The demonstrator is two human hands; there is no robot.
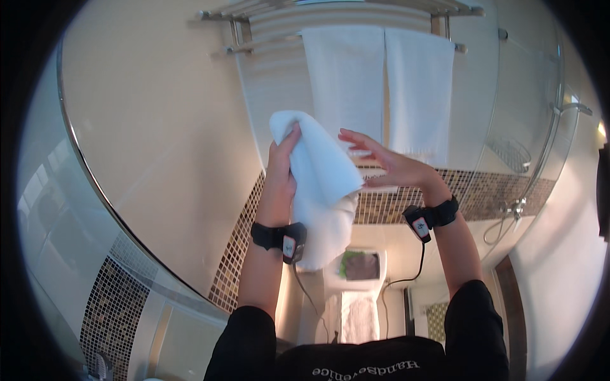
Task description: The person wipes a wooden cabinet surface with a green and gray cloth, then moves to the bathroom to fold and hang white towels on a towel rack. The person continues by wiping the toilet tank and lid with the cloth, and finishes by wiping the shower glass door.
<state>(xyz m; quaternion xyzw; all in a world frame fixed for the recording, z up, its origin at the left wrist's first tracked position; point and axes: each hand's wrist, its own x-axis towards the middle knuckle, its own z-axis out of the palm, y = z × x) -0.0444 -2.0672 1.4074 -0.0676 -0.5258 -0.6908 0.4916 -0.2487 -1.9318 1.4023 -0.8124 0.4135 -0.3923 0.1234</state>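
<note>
A white towel (317, 190), loosely folded, hangs from my left hand (284, 157), whose thumb lies over its upper part while the lower part droops below. To the right of that towel, my right hand (386, 162) is raised with its fingers apart and nothing in it. Two more white towels, a wider one (343, 81) and a narrower one (419, 90), hang side by side from a metal rack (271, 45) on the wall beyond my hands. Each wrist wears a black strap with a small cabled device.
Below stands a white toilet (382, 266) with a green and dark item on its top and a white cloth (360, 316) in front. A large mirror (143, 119) fills the left. At the right are a glass panel (514, 95), a wire basket (510, 153) and a shower mixer (517, 205).
</note>
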